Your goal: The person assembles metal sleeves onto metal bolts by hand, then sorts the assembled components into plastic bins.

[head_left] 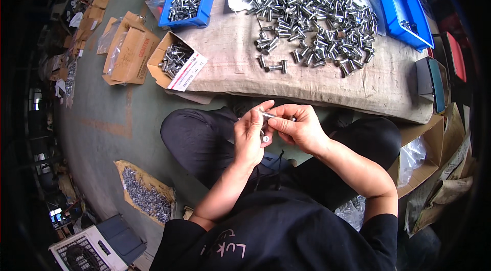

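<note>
Both of my hands meet in front of my lap, just off the near edge of the cloth-covered table. My left hand (249,134) is curled around several shiny metal bolts; the end of one bolt (265,139) sticks out below its fingers. Between the two hands lies another metal bolt (267,115), pinched by the thumb and fingers of my right hand (302,128). Its far end is hidden by fingers. Beyond the hands, a large loose pile of similar headed bolts (312,20) spreads over the table, partly on a white sheet.
A blue bin (208,2) and an open carton (162,66), both with metal pieces, stand at the table's left. Another blue bin (409,7) holds a few at the right. A tray of small parts (148,194) sits on the floor at left. Boxes (429,140) crowd my right.
</note>
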